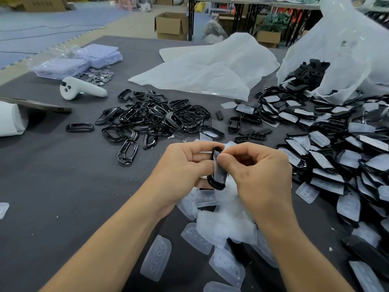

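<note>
Above the dark grey table [63,182] my left hand [181,171] grips a black key-fob shell [214,182] by its left edge. My right hand [259,173] pinches the translucent film insert [220,171] on the shell's face between thumb and forefinger. Peeled translucent inserts [223,226] lie heaped under my hands. A pile of bare black shells [155,116] sits beyond my left hand. To the right spreads a large heap of black shells with film on them [336,148].
A big white plastic bag [345,55] spills black parts at the back right, and a flat white bag [210,68] lies mid-back. A white handheld controller [82,89], round metal discs [99,75], wrapped lilac packs [77,60] and a tablet [35,104] occupy the left.
</note>
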`<state>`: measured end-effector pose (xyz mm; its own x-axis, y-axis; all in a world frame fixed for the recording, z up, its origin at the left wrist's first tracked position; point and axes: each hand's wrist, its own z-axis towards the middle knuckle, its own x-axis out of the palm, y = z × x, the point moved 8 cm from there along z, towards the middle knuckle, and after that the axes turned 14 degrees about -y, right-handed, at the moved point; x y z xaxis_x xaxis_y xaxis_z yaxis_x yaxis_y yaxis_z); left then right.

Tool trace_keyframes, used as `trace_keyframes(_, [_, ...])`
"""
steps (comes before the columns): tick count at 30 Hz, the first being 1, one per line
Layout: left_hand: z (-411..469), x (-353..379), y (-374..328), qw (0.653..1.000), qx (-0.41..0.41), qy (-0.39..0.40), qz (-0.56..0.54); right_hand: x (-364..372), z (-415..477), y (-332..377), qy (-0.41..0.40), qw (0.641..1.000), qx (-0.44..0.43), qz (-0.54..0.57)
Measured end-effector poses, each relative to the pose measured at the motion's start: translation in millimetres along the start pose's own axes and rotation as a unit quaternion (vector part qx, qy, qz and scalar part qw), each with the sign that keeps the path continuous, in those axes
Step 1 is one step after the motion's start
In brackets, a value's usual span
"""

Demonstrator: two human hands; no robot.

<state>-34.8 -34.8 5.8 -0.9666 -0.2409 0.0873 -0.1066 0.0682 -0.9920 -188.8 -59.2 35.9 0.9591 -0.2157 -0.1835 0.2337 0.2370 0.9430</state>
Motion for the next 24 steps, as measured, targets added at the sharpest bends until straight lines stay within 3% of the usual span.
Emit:
trace_keyframes(8, [0, 2, 1, 0.998, -0.038, 0.026, -0.05, -6, 1, -1, -0.052, 0.997, -0.029, -0.052])
trace_keyframes(11, [-1, 1, 2, 0.999, -0.023, 0.019, -0.038, -3, 3, -7, -0.033, 0.997, -0.005, -0.069])
trace_keyframes(16, [2, -5, 1, 0.997, -0.024, -0.043, -0.056, 2, 5, -14, 0.015, 0.998, 0.062, 0.01])
trace_keyframes(24, [0, -5, 0, 0.997, -0.021, -0.068, -0.037, 9, -1, -13, 0.052, 0.996, 0.021, -0.065])
